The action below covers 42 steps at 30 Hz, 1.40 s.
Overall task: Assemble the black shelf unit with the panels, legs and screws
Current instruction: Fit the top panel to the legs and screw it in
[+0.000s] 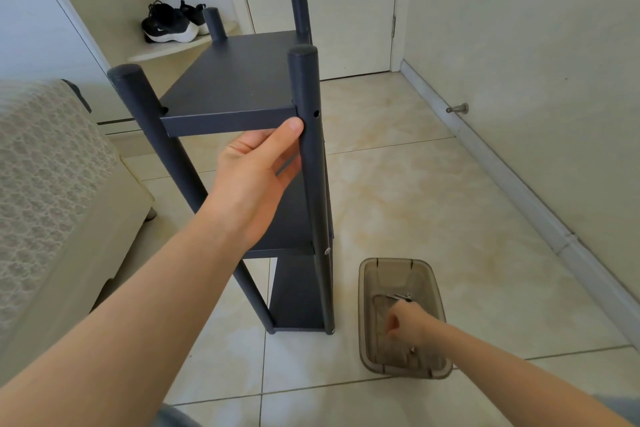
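Your left hand [256, 166] grips the upright front leg [318, 211] of the shelf unit [235, 80], just below its open screw hole [316, 113]. Your right hand [407, 326], well below in the floor bin [394, 260], curls its fingers [394, 322] beside the screws [401, 296], grasp unclear.

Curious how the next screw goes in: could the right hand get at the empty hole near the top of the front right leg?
Probably yes. The hole faces the open side where the right hand is, and the left hand grips the leg without covering it.
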{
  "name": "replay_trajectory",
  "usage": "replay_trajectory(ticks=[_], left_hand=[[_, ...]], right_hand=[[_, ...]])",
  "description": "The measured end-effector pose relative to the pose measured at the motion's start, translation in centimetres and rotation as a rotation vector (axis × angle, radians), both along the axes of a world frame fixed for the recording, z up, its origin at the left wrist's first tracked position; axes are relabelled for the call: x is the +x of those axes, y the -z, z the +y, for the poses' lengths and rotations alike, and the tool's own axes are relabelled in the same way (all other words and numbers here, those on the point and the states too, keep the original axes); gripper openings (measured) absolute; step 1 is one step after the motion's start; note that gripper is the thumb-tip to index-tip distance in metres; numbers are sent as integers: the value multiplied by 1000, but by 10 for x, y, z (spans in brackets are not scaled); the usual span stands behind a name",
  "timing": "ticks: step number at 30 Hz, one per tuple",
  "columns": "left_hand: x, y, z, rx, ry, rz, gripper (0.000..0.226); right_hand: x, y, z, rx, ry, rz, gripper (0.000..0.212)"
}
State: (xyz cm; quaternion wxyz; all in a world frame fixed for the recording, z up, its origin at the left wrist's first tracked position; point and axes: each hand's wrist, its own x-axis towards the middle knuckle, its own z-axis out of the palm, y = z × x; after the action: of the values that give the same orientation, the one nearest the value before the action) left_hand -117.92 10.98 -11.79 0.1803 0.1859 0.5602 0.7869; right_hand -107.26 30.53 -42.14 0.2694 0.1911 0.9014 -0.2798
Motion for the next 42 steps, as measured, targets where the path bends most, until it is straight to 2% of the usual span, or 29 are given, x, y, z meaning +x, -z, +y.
replay_trajectory(ticks=[3, 5, 9, 14, 17, 24, 31, 37, 42], left_hand=[[-1, 1, 0, -6, 3, 5, 17], [-2, 1, 0, -11, 10, 8, 19], [-3, 1, 0, -19, 11, 6, 21], [-3, 2, 1, -21, 12, 13, 18], [-3, 3, 1, -11, 9, 10, 14], [-3, 4, 2, 19, 38, -4, 11], [-6, 5, 1, 10, 38, -22, 10], [-7, 4, 1, 21, 61, -23, 11], [-8, 6, 0, 27, 61, -39, 13]], right_hand=[[-2, 7, 17, 104, 43, -48, 19], [-3, 12, 23, 154, 37, -80, 9], [-9, 28, 22, 215, -76, -108, 5], [-10, 43, 17, 379, -326, -167, 35], [-7, 51, 13, 474, -445, -162, 36], [-7, 68, 8, 552, -591, -198, 36], [-13, 66, 5, 545, -635, -229, 33], [-19, 55, 6, 427, -567, -219, 35], [-38, 20, 0, 342, -560, -116, 33]])
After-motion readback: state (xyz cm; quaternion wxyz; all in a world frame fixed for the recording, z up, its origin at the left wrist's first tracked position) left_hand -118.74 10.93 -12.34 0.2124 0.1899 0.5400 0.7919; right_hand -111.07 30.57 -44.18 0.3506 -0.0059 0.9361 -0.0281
